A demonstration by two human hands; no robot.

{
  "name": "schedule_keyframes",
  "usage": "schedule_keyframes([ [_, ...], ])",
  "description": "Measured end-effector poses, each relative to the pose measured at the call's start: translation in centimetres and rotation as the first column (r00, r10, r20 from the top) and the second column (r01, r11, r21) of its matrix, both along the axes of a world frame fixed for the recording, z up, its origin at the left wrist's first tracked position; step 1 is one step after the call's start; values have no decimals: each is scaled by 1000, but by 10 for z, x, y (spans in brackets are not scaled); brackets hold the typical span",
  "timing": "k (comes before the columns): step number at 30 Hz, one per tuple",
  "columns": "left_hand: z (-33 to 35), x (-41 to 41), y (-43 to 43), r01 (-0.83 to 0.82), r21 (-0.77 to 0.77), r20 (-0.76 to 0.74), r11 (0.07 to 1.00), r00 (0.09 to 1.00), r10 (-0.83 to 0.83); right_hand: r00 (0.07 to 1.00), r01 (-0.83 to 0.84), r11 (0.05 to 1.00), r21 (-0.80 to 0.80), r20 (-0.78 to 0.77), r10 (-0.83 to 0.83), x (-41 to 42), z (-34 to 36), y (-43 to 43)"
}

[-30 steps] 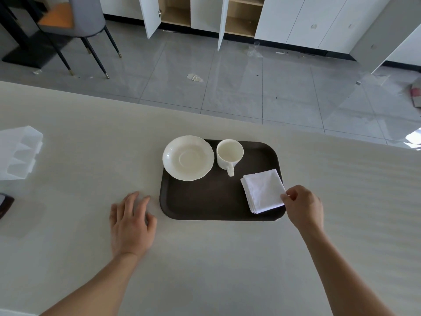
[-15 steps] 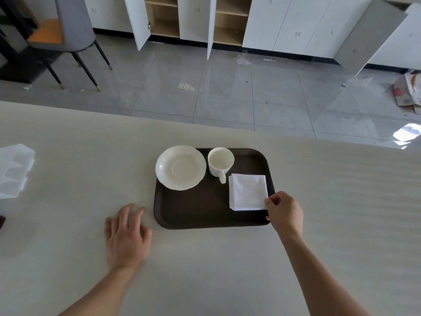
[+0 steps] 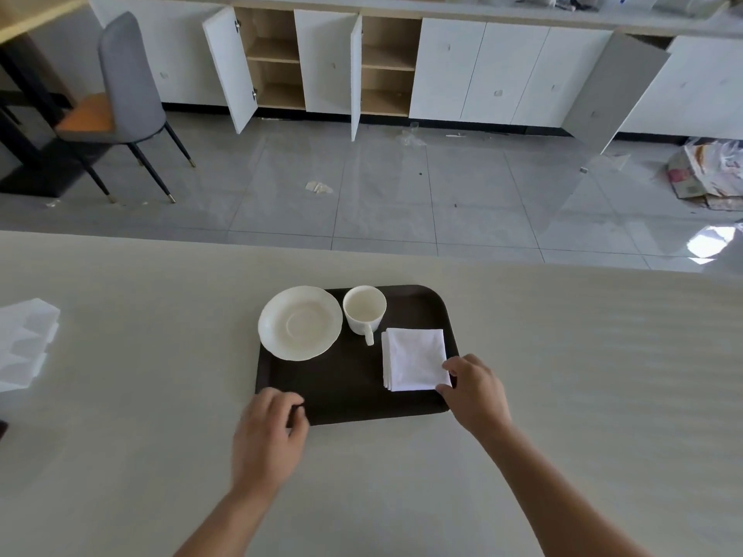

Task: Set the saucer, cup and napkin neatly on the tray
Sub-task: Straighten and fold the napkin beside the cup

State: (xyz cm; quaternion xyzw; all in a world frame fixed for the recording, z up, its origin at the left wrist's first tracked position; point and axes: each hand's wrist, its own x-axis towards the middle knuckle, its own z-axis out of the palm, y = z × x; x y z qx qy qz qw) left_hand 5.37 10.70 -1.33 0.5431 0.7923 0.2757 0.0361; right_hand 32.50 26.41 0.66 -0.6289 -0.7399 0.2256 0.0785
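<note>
A dark brown tray (image 3: 345,391) lies on the pale table. On its far left rests a white saucer (image 3: 299,322), overhanging the tray's left rim. An empty white cup (image 3: 364,311) stands upright beside the saucer, handle toward me. A folded white napkin (image 3: 414,359) lies square on the tray's right half. My right hand (image 3: 474,389) pinches the napkin's near right corner. My left hand (image 3: 269,432) has its fingers curled at the tray's near left corner, touching the rim.
A stack of white folded things (image 3: 24,343) sits at the table's left edge. Beyond the table's far edge are a tiled floor, a grey chair (image 3: 120,98) and white cabinets (image 3: 482,74) with open doors.
My left hand has moved right from the bare table to the tray's near left corner. The napkin has been turned square to the tray, with my right hand still on its corner.
</note>
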Motion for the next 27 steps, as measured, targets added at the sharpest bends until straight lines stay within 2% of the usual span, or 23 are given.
schedule_keyframes([
  [4, 7, 47, 34, 250, -71, 98, 966, 965, -243, 997, -71, 997, 17, 39, 70, 3, -1, 3],
  [8, 13, 74, 72, 251, -181, 325, 951, 928, -183, 995, -92, 994, 50, 46, 90, 5, -2, 10],
  [17, 2, 96, 101, 308, -281, 165, 909, 948, -270, 955, -251, 968, 21, 171, 244, 8, -5, 18],
  [27, -2, 102, 108, 265, -305, 88, 915, 964, -250, 927, -325, 945, 40, 209, 310, 6, -12, 20],
])
